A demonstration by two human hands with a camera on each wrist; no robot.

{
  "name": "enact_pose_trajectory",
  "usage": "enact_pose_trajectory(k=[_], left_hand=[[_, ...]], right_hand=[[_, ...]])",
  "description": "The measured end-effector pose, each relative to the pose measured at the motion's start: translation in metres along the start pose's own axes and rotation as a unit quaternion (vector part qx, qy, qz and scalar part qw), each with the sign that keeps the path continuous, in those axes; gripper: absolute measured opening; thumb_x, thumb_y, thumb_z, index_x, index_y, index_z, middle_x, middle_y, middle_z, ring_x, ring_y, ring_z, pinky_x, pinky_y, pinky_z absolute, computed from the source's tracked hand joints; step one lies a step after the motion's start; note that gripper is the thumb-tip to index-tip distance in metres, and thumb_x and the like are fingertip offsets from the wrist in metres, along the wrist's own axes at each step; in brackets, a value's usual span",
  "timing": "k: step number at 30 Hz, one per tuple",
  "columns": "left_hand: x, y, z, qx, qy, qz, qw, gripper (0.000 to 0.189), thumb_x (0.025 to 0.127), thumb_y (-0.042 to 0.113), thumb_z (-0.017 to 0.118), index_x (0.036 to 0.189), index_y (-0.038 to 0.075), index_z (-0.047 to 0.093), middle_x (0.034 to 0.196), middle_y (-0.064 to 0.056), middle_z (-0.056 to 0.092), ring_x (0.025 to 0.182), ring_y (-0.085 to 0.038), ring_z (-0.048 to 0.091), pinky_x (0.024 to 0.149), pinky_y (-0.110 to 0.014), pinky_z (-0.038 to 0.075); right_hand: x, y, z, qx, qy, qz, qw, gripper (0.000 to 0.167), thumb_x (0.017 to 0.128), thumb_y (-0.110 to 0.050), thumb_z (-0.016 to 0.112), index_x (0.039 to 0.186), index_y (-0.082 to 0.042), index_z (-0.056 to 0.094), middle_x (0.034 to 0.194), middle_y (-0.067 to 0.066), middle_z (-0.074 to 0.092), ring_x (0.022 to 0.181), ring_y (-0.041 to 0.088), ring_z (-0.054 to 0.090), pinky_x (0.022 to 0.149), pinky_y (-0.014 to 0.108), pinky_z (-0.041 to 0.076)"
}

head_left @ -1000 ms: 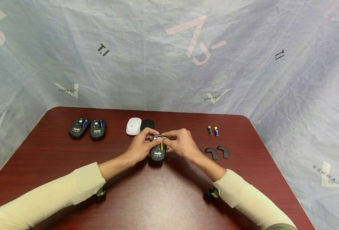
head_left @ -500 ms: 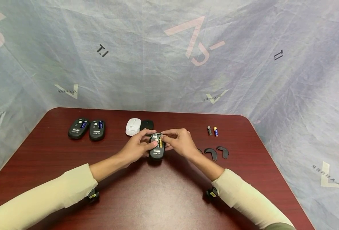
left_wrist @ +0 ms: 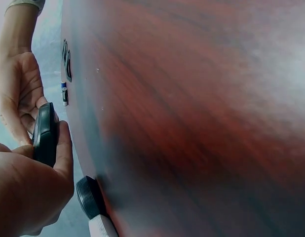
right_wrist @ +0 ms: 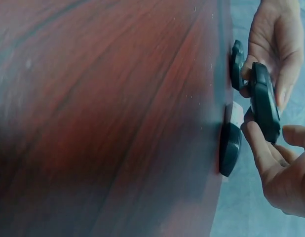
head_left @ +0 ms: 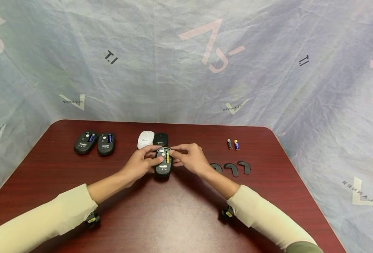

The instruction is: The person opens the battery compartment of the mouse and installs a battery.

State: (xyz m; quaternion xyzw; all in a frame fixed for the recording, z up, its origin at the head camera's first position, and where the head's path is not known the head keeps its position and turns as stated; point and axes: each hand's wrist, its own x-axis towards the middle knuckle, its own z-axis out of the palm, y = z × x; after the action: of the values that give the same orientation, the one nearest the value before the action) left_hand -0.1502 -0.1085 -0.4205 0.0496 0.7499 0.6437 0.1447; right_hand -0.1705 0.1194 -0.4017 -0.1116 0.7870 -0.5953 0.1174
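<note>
A black computer mouse is held bottom side up between both hands, above the table. Its battery slot is uncovered, with a yellow battery lying in it. My left hand grips the mouse's left side, thumb across the underside and fingers behind. My right hand pinches the upper right edge, its thumb beside the battery's top end. The right wrist view shows the mouse edge-on, with the right fingers under its near end. Edge-on too, the mouse appears in the left wrist view.
Behind stand a white mouse and a black mouse. At far left lie two upturned mice, blue batteries in their slots. To the right are three curved black covers, a dark battery and a blue-and-yellow battery.
Both hands have shifted left with the mouse. The left thumb has moved down and away from the battery slot, showing more of the underside. A third cover now shows more fully beside the right wrist.
</note>
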Motion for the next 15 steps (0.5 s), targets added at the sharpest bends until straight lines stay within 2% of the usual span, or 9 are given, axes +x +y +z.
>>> enact_pose_trajectory(k=[8,15], left_hand=[[-0.009,-0.005,-0.014,0.012,0.033,-0.011,0.9993,0.063,0.111,0.010,0.070,0.169,0.001,0.047,0.151,-0.033,0.065,0.097,-0.010,0.074,0.080,-0.027,0.069],[-0.014,-0.008,-0.027,0.025,0.062,-0.020,0.9976,0.062,0.112,0.014,0.069,0.167,-0.004,0.046,0.153,-0.035,0.064,0.095,-0.012,0.076,0.077,-0.028,0.069]], right_hand=[[-0.001,-0.002,0.013,0.024,-0.028,0.018,0.9992,0.029,0.107,-0.005,0.074,0.133,0.007,0.079,0.119,0.028,0.083,0.106,0.037,0.086,0.091,0.040,0.073],[0.001,-0.003,0.028,0.013,-0.060,0.024,0.9978,0.030,0.106,-0.006,0.074,0.134,0.004,0.080,0.131,0.025,0.081,0.111,0.040,0.084,0.092,0.036,0.073]])
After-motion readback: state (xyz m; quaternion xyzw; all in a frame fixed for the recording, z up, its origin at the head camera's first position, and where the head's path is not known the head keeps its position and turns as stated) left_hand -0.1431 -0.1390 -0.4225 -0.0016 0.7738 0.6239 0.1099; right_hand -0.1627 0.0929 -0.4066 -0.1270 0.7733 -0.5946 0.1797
